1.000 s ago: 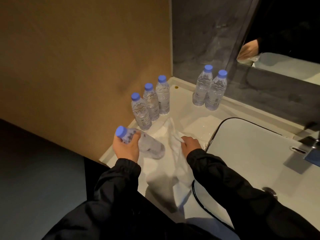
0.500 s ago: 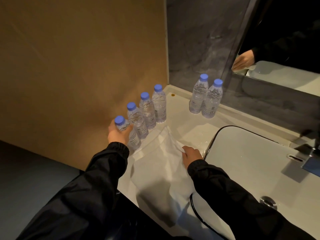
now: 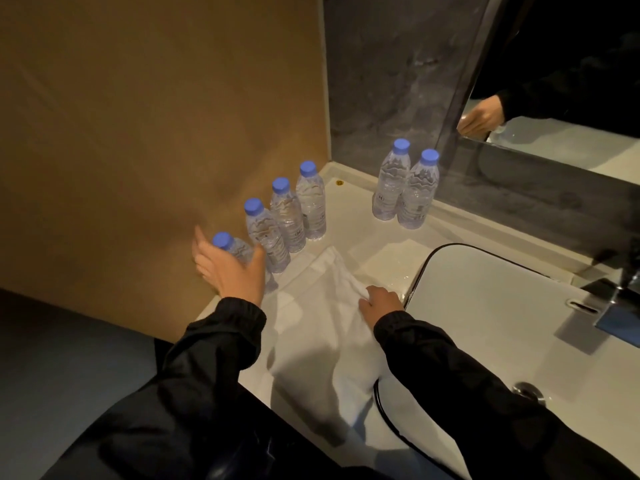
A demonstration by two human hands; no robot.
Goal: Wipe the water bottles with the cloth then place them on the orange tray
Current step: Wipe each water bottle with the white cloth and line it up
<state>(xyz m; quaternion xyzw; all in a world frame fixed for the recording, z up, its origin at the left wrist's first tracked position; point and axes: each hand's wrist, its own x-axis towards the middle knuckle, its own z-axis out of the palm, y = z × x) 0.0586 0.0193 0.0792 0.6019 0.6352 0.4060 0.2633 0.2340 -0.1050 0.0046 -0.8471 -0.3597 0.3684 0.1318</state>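
Four clear water bottles with blue caps stand in a row along the brown wall: the nearest bottle, a second, a third and the farthest. My left hand is spread around the nearest bottle, fingers apart and loosening off it. Two more bottles stand together at the back by the mirror. A white cloth lies on the white counter, and my right hand pinches its right edge. No orange tray is in view.
A white sink basin with a drain fills the right side, with a dark faucet at the far right. A brown wall bounds the counter on the left. A mirror hangs behind.
My left hand carried the tilted bottle up to the near end of the row, stood it upright, and now spreads its fingers off it. The right hand stayed on the cloth.
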